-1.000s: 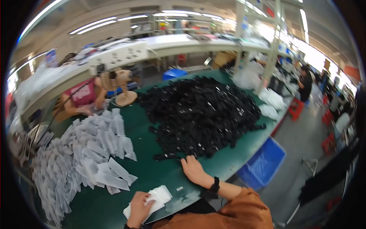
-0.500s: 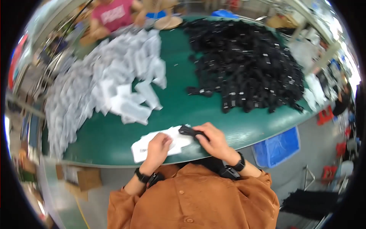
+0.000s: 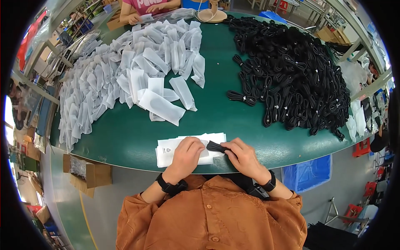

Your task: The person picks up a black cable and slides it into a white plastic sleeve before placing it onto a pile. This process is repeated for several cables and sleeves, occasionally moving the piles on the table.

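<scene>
A coiled black cable bundle is pinched between the thumb and fingers of my right hand. Its free end points left, close to the open end of a flat white bag. On a stack of white bags at the table's near edge rests my left hand, fingers closed on the edge of the top bag. The cable's tip is right beside those fingers; whether it has entered the bag cannot be made out.
Filled translucent bags form a heap at the left of the green table. Many black cable bundles are piled at the right. A blue bin and a cardboard box stand below. Across the table, a person in pink works.
The view has shifted, so the table's things sit further right. My left hand has closed on the top bag's edge, and the cable bundle now lies nearer to its fingers.
</scene>
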The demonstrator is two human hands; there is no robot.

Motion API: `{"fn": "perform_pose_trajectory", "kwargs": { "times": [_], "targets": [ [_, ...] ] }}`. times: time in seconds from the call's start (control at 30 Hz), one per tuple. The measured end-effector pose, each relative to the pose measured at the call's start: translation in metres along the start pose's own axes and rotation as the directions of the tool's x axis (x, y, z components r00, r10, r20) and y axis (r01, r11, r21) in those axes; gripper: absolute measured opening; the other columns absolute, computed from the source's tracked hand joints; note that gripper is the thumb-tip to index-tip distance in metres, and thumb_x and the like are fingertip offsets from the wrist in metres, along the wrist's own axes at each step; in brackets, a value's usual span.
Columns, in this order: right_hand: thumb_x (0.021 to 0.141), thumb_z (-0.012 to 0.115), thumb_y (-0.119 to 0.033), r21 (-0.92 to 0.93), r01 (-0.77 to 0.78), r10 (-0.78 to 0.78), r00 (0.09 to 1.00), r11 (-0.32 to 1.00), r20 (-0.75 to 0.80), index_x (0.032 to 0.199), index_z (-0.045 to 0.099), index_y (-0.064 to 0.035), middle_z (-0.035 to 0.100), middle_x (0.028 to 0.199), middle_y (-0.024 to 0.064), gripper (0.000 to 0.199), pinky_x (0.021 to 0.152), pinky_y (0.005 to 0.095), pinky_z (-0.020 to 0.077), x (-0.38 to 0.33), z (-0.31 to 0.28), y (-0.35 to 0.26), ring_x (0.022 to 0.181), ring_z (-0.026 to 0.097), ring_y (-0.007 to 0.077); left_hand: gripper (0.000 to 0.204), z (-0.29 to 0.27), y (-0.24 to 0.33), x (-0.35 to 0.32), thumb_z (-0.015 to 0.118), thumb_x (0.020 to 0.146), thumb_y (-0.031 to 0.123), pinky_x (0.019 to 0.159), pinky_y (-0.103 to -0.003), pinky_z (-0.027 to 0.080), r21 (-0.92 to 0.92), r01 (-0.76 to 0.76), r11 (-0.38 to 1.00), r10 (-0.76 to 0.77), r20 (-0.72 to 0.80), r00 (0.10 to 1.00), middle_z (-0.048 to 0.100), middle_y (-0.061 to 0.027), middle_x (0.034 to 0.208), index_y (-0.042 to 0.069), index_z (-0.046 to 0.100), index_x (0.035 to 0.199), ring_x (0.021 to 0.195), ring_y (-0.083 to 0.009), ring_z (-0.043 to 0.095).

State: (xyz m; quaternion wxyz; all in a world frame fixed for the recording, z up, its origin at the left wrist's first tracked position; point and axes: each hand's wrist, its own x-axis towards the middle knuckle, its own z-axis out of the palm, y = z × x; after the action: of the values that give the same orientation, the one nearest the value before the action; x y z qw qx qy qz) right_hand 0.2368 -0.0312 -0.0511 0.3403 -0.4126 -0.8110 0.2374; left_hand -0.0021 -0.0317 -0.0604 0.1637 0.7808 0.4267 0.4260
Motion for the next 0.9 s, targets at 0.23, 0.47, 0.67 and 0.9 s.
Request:
{"fn": "perform_pose_trajectory", "kwargs": {
  "times": [0.23,0.47,0.67,0.9],
  "targets": [
    [0.085,0.066,0.001,-0.103,0.153,-0.156,0.988,0.983,-0.016,0.115,0.065,-0.0065,0.060,0.091,0.0114,0.031,0.065,0.0376,0.0522,0.006,-0.001,-0.003,0.076,0.062,0.0304,0.009,0.000,0.000,-0.001,0.064,0.087,-0.005,0.067,-0.035,0.050,-0.182,0.388,0.903,-0.376,0.097,0.921,0.058,-0.0130,0.089,-0.001,0.059,0.093,0.076,-0.0291,0.060],
    [0.091,0.065,-0.003,0.041,0.041,-0.041,0.999,0.998,-0.002,0.111,0.065,-0.0056,0.061,0.084,0.0087,0.020,0.064,0.0332,0.0516,-0.001,0.013,0.003,0.073,0.061,0.0211,0.010,0.000,0.005,0.001,0.065,0.085,-0.006,0.070,-0.034,0.050,-0.118,0.123,0.985,-0.116,0.068,0.991,0.061,-0.0127,0.092,0.000,0.060,0.091,0.080,-0.0307,0.060],
    [0.094,0.065,-0.008,0.522,-0.566,0.464,0.824,0.638,0.326,0.113,0.062,-0.0047,0.059,0.085,0.0102,0.020,0.068,0.0319,0.0521,0.009,0.014,0.020,0.071,0.061,0.0239,0.010,0.008,-0.001,0.019,0.068,0.083,-0.003,0.074,-0.035,0.049,-0.046,-0.073,0.996,0.075,0.045,0.996,0.063,-0.0103,0.095,0.002,0.060,0.088,0.086,-0.0317,0.059],
    [0.086,0.068,0.002,0.114,0.285,-0.280,0.958,0.952,-0.060,0.124,0.062,-0.0053,0.055,0.109,0.0155,0.039,0.076,0.0324,0.0516,0.031,0.004,0.011,0.095,0.059,0.0254,0.010,0.000,0.001,0.042,0.069,0.087,0.002,0.075,-0.030,0.048,-0.291,0.246,0.925,-0.227,0.099,0.969,0.063,-0.0067,0.096,0.003,0.062,0.094,0.084,-0.0197,0.059]
  ]
}}
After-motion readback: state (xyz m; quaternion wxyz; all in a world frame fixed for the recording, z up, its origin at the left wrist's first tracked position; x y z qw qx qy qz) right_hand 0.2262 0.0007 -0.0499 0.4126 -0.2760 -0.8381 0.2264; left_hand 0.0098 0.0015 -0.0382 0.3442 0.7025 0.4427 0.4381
